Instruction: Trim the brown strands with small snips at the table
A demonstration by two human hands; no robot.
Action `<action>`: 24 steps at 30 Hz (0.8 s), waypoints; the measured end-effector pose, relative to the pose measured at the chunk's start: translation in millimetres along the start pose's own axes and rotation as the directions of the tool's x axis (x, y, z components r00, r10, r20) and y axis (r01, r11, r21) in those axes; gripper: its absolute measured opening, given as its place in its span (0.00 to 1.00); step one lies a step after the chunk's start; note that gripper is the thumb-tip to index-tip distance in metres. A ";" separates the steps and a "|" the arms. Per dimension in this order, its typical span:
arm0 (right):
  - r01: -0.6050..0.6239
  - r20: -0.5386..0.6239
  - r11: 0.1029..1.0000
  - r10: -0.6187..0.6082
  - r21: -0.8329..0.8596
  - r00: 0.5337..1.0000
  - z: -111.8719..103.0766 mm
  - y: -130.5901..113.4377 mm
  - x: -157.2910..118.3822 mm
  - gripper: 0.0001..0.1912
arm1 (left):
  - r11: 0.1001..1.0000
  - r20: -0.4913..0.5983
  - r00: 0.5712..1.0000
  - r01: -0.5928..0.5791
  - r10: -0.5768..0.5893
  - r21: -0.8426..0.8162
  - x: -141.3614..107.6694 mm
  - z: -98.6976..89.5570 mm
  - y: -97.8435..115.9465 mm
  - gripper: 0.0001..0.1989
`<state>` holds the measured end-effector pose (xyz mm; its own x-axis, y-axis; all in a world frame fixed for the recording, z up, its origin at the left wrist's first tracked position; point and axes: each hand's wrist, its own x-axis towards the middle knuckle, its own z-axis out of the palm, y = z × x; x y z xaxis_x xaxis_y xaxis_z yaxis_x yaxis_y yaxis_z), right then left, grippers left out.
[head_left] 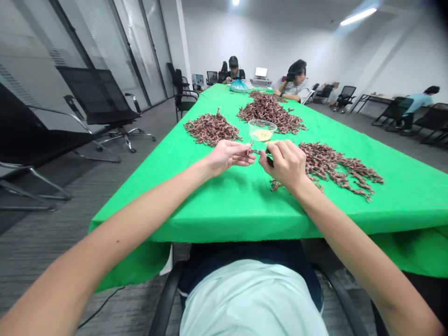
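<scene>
My left hand (229,156) pinches a small brown dried piece (248,150) between thumb and fingertips, its other fingers stretched beneath. Close against it, my right hand (287,162) is closed around a small hand tool with a black handle (269,161). The tool's metal tip points left and meets the piece; its exact kind is too small to make out. Just beyond both hands stands a clear plastic bowl (251,129) with pale yellowish bits in its bottom. A heap of reddish-brown dried pieces (324,161) spreads beside and partly behind my right hand.
A green cloth (217,214) covers the long table. Two more heaps, a left one (211,129) and a larger middle one (271,113), lie beyond my hands. A blue plastic bag (238,86) sits at the far end, near two seated people. Office chairs (101,95) stand left.
</scene>
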<state>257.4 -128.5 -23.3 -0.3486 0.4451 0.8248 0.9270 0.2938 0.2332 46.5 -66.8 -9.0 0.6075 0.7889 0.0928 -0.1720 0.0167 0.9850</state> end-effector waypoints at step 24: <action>-0.471 0.378 0.704 0.301 0.532 0.876 -15.6 13.2 14.2 0.18 | 0.976 0.061 0.990 -0.134 0.126 0.171 -4.9 2.1 2.9 0.23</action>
<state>266.9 -131.5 -0.5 -0.0789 0.7977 0.5979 0.7429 0.4470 -0.4983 44.7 -71.8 -6.4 0.6270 0.7460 0.2244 -0.1169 -0.1947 0.9739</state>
